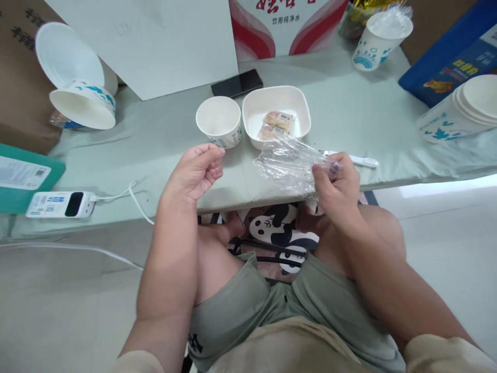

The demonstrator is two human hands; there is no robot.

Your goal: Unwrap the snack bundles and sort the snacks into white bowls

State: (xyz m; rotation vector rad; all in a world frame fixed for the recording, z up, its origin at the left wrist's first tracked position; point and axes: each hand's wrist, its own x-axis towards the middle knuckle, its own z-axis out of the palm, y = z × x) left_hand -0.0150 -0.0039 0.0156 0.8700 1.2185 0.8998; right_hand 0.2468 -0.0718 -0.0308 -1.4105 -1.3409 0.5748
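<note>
Crumpled clear plastic film (287,163), possibly a bag, is gripped between the thumb and fingers of my right hand (339,186). Its loose end spreads left over the front rim of a white rectangular bowl (305,111). Inside that bowl lie small wrapped snacks (278,120). My left hand (196,171) is closed, thumb pressed to the curled fingers, just in front of a round paper bowl (218,116); anything in that pinch is hidden. A white-handled knife or cutter (363,161) lies behind my right hand, partly covered by it.
A black phone (237,84) lies behind the bowls on the cloth-covered table (155,150). Stacked paper cups (452,116) and a film-stuffed cup (378,44) stand right. Leaning bowls (83,103), a white power bank (60,204) and its cable (137,204) are left.
</note>
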